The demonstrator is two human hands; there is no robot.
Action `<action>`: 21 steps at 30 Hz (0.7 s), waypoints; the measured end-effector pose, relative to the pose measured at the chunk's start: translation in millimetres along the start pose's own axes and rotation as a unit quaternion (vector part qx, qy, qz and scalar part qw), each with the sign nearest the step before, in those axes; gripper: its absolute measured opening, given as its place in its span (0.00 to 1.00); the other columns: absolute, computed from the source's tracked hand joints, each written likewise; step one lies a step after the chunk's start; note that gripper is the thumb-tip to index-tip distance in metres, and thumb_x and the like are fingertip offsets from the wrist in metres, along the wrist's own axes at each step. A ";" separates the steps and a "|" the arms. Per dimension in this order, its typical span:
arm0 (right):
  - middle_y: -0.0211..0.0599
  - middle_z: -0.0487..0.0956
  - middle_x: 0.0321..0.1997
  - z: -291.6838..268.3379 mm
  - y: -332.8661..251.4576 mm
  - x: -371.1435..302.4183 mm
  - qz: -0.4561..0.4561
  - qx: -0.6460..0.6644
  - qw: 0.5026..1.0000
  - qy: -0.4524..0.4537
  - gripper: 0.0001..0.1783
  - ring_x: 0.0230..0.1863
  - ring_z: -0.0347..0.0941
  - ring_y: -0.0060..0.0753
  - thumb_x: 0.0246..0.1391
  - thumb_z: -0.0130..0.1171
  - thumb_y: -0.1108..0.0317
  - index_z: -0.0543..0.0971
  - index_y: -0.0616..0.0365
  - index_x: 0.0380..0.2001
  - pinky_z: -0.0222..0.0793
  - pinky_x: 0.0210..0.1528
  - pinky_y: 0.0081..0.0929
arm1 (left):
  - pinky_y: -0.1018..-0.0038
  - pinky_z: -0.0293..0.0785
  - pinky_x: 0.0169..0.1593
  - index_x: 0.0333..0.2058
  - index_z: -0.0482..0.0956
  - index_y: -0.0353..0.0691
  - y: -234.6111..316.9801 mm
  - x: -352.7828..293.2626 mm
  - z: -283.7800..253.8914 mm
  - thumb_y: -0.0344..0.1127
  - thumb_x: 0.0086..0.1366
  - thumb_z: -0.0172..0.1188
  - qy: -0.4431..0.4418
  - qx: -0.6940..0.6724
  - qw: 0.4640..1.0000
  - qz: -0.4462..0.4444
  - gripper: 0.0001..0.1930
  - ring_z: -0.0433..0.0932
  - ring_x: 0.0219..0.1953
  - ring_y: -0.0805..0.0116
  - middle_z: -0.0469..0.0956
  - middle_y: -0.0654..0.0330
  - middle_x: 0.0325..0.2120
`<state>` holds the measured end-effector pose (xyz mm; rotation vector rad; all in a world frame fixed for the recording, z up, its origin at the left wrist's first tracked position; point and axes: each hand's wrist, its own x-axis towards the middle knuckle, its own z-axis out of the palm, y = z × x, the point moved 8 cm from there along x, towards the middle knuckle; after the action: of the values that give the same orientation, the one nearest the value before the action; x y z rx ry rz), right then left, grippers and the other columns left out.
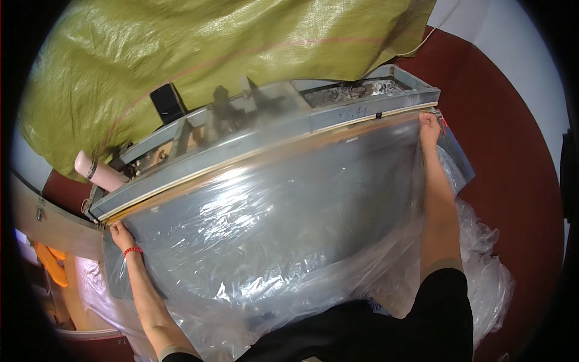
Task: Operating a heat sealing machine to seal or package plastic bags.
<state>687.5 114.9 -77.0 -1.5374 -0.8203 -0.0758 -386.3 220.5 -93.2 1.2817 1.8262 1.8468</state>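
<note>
A large clear plastic sheet (271,229) lies stretched over the sloping grey front of a metal machine (338,114). My left hand (120,234), with a red band at the wrist, pinches the sheet's left edge at the long sealing bar (253,158). Far to the right, my right hand (429,123) grips the sheet's other edge at the bar's end. Both arms are spread wide, and the plastic sags down toward my lap.
A big yellow-green woven sack (229,48) bulges behind the machine. A pink bottle (96,172) and a black phone-like slab (167,102) rest on the machine's top. Crumpled clear plastic (482,271) piles at the lower right on a dark red floor (506,157).
</note>
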 end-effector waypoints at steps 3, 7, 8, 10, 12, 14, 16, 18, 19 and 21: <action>0.30 0.74 0.22 -1.1 -5.7 1.1 0.009 -0.042 0.999 0.023 0.11 0.25 0.68 0.20 0.44 0.60 0.64 0.72 0.61 0.24 0.64 0.31 0.19 | 0.86 0.54 0.22 0.22 0.66 0.44 -1.1 3.5 10.3 0.34 0.60 0.51 -0.019 -0.047 0.999 -0.003 0.08 0.57 0.19 0.84 0.62 0.72 0.17; 0.29 0.74 0.21 -1.6 -2.4 1.9 0.015 -0.045 0.998 0.038 0.12 0.23 0.67 0.20 0.43 0.61 0.64 0.72 0.60 0.24 0.64 0.30 0.19 | 0.87 0.52 0.23 0.22 0.66 0.44 9.9 -0.4 17.0 0.34 0.58 0.54 -0.013 -0.064 0.998 0.022 0.08 0.56 0.19 0.84 0.61 0.73 0.17; 0.29 0.73 0.20 -3.4 -1.4 1.6 0.018 -0.037 0.998 0.046 0.11 0.23 0.67 0.20 0.42 0.61 0.65 0.72 0.60 0.24 0.63 0.29 0.19 | 0.87 0.51 0.22 0.23 0.66 0.44 14.9 -1.5 16.0 0.34 0.58 0.55 -0.007 -0.055 0.997 0.048 0.08 0.56 0.19 0.84 0.61 0.73 0.17; 0.29 0.73 0.20 -2.1 -5.8 -1.4 0.024 -0.027 0.998 0.046 0.10 0.23 0.67 0.20 0.42 0.61 0.66 0.72 0.60 0.24 0.63 0.29 0.19 | 0.86 0.51 0.21 0.23 0.65 0.45 18.4 -4.6 14.9 0.35 0.57 0.55 -0.017 -0.054 0.998 0.017 0.08 0.56 0.18 0.84 0.61 0.73 0.17; 0.29 0.71 0.18 -7.5 -14.5 -1.5 0.034 -0.011 0.998 0.048 0.08 0.21 0.66 0.20 0.42 0.59 0.69 0.72 0.60 0.25 0.63 0.27 0.18 | 0.86 0.51 0.21 0.22 0.65 0.45 25.6 -10.2 16.2 0.35 0.56 0.56 -0.026 -0.056 0.998 -0.015 0.09 0.56 0.18 0.84 0.62 0.73 0.17; 0.29 0.71 0.18 -22.8 -15.3 7.5 -0.026 -0.053 0.995 0.076 0.07 0.19 0.65 0.19 0.42 0.57 0.72 0.70 0.59 0.26 0.62 0.23 0.17 | 0.87 0.50 0.20 0.24 0.65 0.45 30.1 -16.7 33.4 0.38 0.56 0.56 -0.035 -0.136 0.989 -0.040 0.09 0.56 0.17 0.85 0.62 0.72 0.17; 0.30 0.71 0.19 -0.8 -17.3 -6.5 0.075 0.044 0.996 0.018 0.07 0.18 0.65 0.19 0.43 0.55 0.73 0.69 0.59 0.28 0.61 0.19 0.17 | 0.86 0.52 0.21 0.26 0.66 0.43 29.9 -12.5 7.9 0.38 0.57 0.53 -0.018 -0.114 0.993 -0.035 0.08 0.57 0.18 0.84 0.63 0.71 0.18; 0.32 0.71 0.20 6.6 -24.3 -11.1 0.072 0.049 0.996 0.013 0.08 0.17 0.65 0.20 0.43 0.55 0.73 0.68 0.59 0.28 0.60 0.16 0.18 | 0.85 0.58 0.25 0.28 0.67 0.40 23.6 -7.8 -13.6 0.36 0.58 0.50 0.077 -0.119 0.990 -0.023 0.07 0.62 0.21 0.81 0.66 0.68 0.20; 0.33 0.72 0.21 -0.1 -16.7 -6.6 0.056 0.068 0.996 0.006 0.09 0.18 0.66 0.21 0.43 0.57 0.72 0.69 0.60 0.29 0.62 0.19 0.18 | 0.80 0.65 0.32 0.30 0.69 0.36 25.5 -8.7 -10.6 0.34 0.60 0.46 0.104 -0.145 0.984 0.007 0.07 0.68 0.26 0.76 0.70 0.63 0.24; 0.34 0.72 0.22 -14.6 -13.4 1.0 0.039 0.088 0.995 0.000 0.11 0.20 0.67 0.21 0.43 0.58 0.71 0.69 0.61 0.30 0.63 0.21 0.18 | 0.76 0.66 0.35 0.31 0.69 0.35 51.2 -17.6 -11.1 0.33 0.61 0.45 0.098 0.010 0.991 0.085 0.08 0.70 0.28 0.71 0.72 0.60 0.25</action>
<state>687.3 101.1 -62.7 -1.4008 -0.7462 0.0514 -363.7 190.9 -52.4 1.3429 1.8868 2.1182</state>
